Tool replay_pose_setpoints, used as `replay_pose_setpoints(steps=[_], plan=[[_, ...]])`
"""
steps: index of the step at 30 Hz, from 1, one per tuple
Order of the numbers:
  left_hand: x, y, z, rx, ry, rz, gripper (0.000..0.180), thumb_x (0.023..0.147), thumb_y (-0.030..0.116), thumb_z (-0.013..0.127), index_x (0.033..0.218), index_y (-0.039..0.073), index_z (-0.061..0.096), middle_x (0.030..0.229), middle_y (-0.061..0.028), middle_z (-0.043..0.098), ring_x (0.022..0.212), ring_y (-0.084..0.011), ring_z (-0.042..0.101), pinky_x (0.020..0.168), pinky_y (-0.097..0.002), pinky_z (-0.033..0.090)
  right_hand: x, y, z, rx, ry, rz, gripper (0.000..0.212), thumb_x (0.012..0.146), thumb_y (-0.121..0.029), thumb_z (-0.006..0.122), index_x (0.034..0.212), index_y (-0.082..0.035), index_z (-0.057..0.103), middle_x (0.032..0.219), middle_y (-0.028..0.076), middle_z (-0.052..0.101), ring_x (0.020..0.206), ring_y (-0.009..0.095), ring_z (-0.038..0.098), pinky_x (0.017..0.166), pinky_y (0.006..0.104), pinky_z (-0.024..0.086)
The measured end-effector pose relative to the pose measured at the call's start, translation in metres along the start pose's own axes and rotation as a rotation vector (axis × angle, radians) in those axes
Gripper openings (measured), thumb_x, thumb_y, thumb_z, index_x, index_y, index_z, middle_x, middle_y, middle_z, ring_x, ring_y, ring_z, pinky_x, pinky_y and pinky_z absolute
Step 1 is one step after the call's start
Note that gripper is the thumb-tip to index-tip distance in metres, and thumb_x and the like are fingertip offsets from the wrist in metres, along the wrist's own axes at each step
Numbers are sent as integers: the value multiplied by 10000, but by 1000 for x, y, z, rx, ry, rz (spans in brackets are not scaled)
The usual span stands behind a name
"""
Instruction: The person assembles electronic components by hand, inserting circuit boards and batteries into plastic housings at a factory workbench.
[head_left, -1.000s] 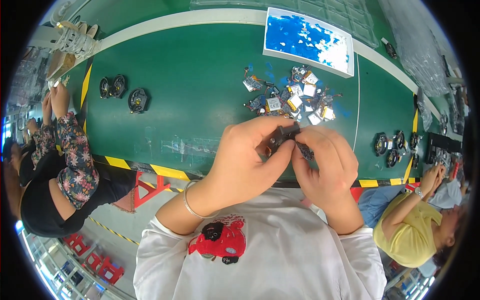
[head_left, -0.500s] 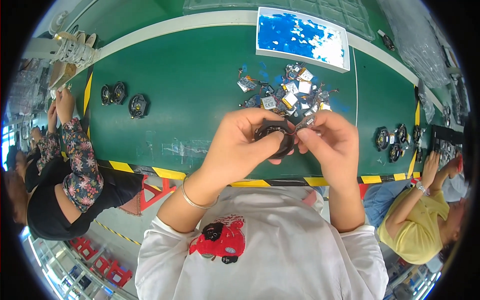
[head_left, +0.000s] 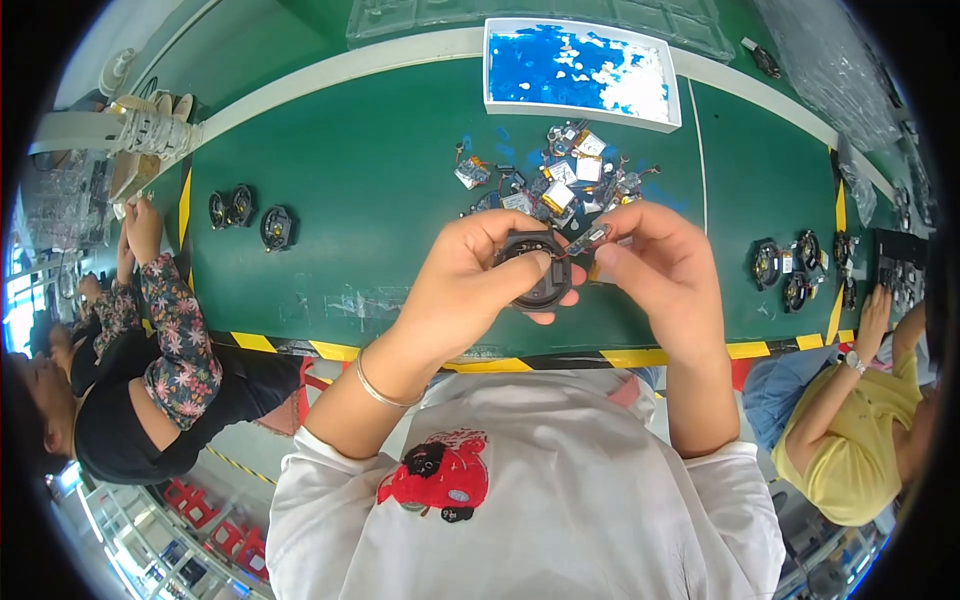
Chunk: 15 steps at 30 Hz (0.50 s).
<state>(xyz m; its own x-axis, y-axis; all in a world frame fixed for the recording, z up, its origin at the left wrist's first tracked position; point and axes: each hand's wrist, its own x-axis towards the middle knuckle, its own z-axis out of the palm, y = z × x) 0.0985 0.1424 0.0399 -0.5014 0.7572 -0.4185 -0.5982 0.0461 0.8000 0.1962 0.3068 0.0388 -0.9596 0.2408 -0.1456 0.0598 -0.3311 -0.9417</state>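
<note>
The left hand (head_left: 462,272) is closed in a grip, its thumb (head_left: 518,276) pressing flat below the arched index finger (head_left: 492,222), other fingertips (head_left: 576,276) showing past the thumb's tip. The right hand (head_left: 668,268) pinches just beside them, thumb under its bent index finger. Behind the fingers, both forearms rise inward, wrists well apart.

Fisheye head cam, looks down fr. above; L hand (head_left: 462,275), R hand (head_left: 665,272) close, bench (head_left: 350,130) beyond.
</note>
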Motion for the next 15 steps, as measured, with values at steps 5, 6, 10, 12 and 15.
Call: replay_pose_setpoints(steps=[5, 6, 10, 12, 15], plan=[[-8, 0, 12, -20, 19, 66, 239, 891, -25, 505, 1122, -52, 561, 987, -119, 642, 830, -189, 671, 692, -287, 582, -2, -1, 4, -352, 12, -227, 197, 752, 50, 665, 942, 6, 636, 842, 45, 631, 753, 122, 583, 655, 249, 474], [-8, 0, 12, -22, 18, 66, 239, 891, -25, 505, 1122, -52, 561, 987, -119, 642, 830, -189, 671, 692, -287, 582, -3, -1, 3, -546, 16, -386, 177, 730, 56, 671, 898, 10, 639, 815, 65, 632, 723, 143, 589, 635, 261, 474], [-8, 1, 15, -52, 30, 34, 249, 889, -39, 493, 1129, -56, 555, 971, -109, 643, 835, -169, 665, 706, -278, 580, -4, -1, 11, -904, 65, -695, 115, 698, 74, 654, 793, 16, 628, 768, 109, 626, 656, 192, 594, 584, 286, 472], [-8, 5, 14, -78, 20, 6, 250, 889, -39, 490, 1129, -56, 555, 967, -104, 643, 833, -160, 662, 708, -274, 578, -7, 1, 12, -932, 73, -746, 125, 698, 78, 650, 804, 18, 622, 770, 109, 625, 659, 197, 595, 585, 284, 472], [-9, 7, 9, -132, -13, -75, 246, 890, -40, 483, 1122, -55, 559, 957, -90, 644, 829, -139, 654, 703, -261, 574, -8, 4, 11, -654, 130, -532, 157, 691, 94, 636, 830, 24, 614, 767, 115, 621, 659, 213, 598, 594, 285, 480]])
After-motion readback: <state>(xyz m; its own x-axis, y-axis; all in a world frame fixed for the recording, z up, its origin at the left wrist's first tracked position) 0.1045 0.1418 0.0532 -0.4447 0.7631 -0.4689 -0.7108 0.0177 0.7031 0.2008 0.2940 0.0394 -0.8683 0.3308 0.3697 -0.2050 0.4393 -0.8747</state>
